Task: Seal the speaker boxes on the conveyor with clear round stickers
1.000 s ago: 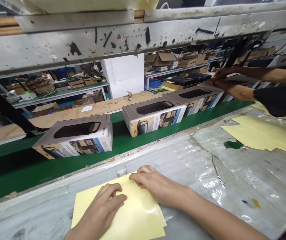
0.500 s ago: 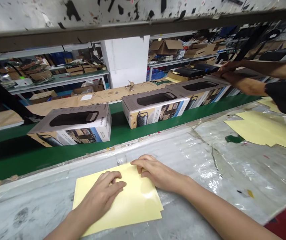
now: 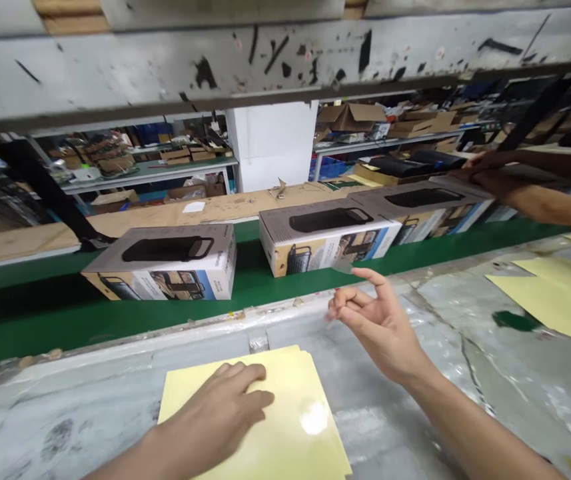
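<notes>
My left hand (image 3: 220, 413) rests on a stack of glossy yellow sheets (image 3: 295, 413), fingers a little bent and apart, pressing on the top sheet. Off the sheets to the right, my right hand (image 3: 378, 327) is raised over the table's far edge. A small see-through piece of film, like a clear sticker (image 3: 344, 266), shows at its index fingertip. The thumb and other fingers are drawn together, and the film's full outline is hard to make out. Beyond the hand, a printed box (image 3: 330, 233) stands on the green conveyor belt (image 3: 245, 267).
Another printed box (image 3: 160, 263) sits to the left on the belt, with more boxes in a row at right. A co-worker's hands (image 3: 490, 173) touch a box at far right. More yellow sheets (image 3: 555, 293) lie on the right. An overhead beam (image 3: 265, 67) crosses above.
My right hand has lifted off the yellow sheets and moved right and forward, with a clear film now at its fingertips. My left hand stays on the sheets. The camera view has shifted.
</notes>
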Demonstrator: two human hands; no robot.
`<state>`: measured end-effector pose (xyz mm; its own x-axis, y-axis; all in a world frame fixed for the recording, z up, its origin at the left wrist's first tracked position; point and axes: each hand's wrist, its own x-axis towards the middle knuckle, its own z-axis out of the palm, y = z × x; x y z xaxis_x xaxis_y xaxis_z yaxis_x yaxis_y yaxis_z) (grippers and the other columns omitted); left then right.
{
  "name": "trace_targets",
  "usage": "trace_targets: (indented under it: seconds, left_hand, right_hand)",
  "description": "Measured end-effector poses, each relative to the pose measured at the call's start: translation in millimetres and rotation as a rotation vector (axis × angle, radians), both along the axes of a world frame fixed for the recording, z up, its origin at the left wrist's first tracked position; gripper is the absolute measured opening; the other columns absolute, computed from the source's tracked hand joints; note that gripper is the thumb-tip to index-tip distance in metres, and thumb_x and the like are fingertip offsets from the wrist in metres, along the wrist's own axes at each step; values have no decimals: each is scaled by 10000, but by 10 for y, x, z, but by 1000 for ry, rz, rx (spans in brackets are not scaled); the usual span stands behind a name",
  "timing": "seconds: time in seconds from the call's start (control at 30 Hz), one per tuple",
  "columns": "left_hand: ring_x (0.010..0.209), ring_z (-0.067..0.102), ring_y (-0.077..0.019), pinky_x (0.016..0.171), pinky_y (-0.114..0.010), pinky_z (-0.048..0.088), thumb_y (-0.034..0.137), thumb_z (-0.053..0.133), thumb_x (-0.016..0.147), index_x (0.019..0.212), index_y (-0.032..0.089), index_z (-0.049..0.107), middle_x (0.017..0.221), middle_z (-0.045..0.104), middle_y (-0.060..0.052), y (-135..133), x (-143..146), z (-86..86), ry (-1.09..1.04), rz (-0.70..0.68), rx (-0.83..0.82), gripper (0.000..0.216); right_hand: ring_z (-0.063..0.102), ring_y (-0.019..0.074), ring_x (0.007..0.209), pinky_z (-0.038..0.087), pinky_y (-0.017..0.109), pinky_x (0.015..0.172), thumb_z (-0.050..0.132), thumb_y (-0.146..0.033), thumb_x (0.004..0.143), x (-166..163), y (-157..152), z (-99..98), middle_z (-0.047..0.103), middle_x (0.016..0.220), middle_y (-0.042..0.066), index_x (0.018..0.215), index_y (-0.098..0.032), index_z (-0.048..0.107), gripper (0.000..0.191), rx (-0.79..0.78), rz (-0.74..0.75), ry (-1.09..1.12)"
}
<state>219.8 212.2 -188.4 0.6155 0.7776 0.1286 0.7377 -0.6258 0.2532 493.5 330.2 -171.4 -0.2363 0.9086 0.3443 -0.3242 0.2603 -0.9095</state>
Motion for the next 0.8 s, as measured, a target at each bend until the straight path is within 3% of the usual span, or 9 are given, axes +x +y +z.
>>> trace_targets:
  seconds: [0.1, 0.17, 0.23, 0.33, 0.43, 0.57, 0.67, 0.73, 0.8]
  left_hand:
    - [914, 657, -217, 839, -348, 521, 174, 502, 1023, 949, 194, 689, 987, 694, -64, 430, 9, 267, -3, 69, 37, 202]
    - [1104, 635, -275, 1002, -468, 486, 151, 503, 1008, 1013, 171, 700, 1148, 694, -119, 838, -26, 448, 65, 198, 220, 199]
    - [1343, 503, -362, 1148, -634, 327, 171, 598, 961, 1068, 169, 714, 1406, 594, -170, 1242, -100, 599, 184, 312, 321, 158]
    - [1480, 345, -404, 1200, -709, 162, 252, 718, 891, 1004, 218, 745, 1492, 550, -144, 1652, -252, 717, 336, 437, 211, 121]
    - [1487, 356, -367, 1185, -687, 243, 202, 594, 927, 963, 251, 750, 1454, 601, -97, 1792, -401, 726, 352, 582, 66, 167]
    - [1447, 404, -396, 1106, -733, 313, 78, 463, 908, 1191, 203, 710, 1488, 554, -165, 1883, -631, 830, 332, 831, -54, 396]
    - [1382, 444, -479, 1017, -738, 388, 213, 456, 979, 1248, 126, 683, 1474, 532, -246, 2054, -798, 1026, 329, 1056, -235, 363]
    - [1449, 312, -527, 1049, -773, 320, 352, 470, 1011, 1230, 77, 687, 1476, 516, -279, 2202, -810, 1099, 311, 1112, -226, 413]
    - [1524, 155, -495, 1142, -776, 149, 459, 539, 993, 1340, 72, 620, 1563, 422, -262, 2351, -673, 1039, 140, 1064, -122, 526]
  right_hand:
    - [640, 198, 743, 566, 395, 717, 826, -304, 826, -78, 104, 188, 633, 826, -29, 1279, -356, 439, 598, 22, 25, -8]
    - [626, 199, 732, 566, 379, 680, 842, -306, 807, -173, 167, 282, 624, 812, -27, 1268, -360, 449, 608, 52, 23, -7]
    - [612, 190, 734, 561, 351, 658, 837, -294, 811, -286, 226, 347, 622, 809, -26, 1265, -362, 453, 599, 80, 19, 10]
    - [599, 174, 739, 550, 317, 650, 818, -285, 830, -451, 312, 396, 623, 810, -26, 1274, -349, 447, 582, 114, 30, 19]
    - [601, 172, 743, 549, 311, 651, 801, -316, 845, -554, 424, 416, 621, 816, -21, 1277, -331, 441, 563, 124, 55, -24]
    - [611, 166, 724, 552, 320, 670, 791, -326, 839, -561, 697, 456, 620, 820, -29, 1284, -316, 429, 574, 118, 41, -89]
    - [610, 161, 694, 541, 319, 668, 797, -317, 810, -542, 1011, 503, 620, 792, -49, 1269, -296, 419, 595, 93, -24, -153]
    - [621, 171, 711, 538, 326, 674, 816, -315, 772, -561, 1255, 533, 623, 782, -52, 1251, -277, 420, 622, 73, -71, -180]
    - [634, 187, 740, 540, 340, 687, 837, -314, 724, -616, 1506, 554, 625, 786, -50, 1242, -266, 419, 668, 69, -94, -188]
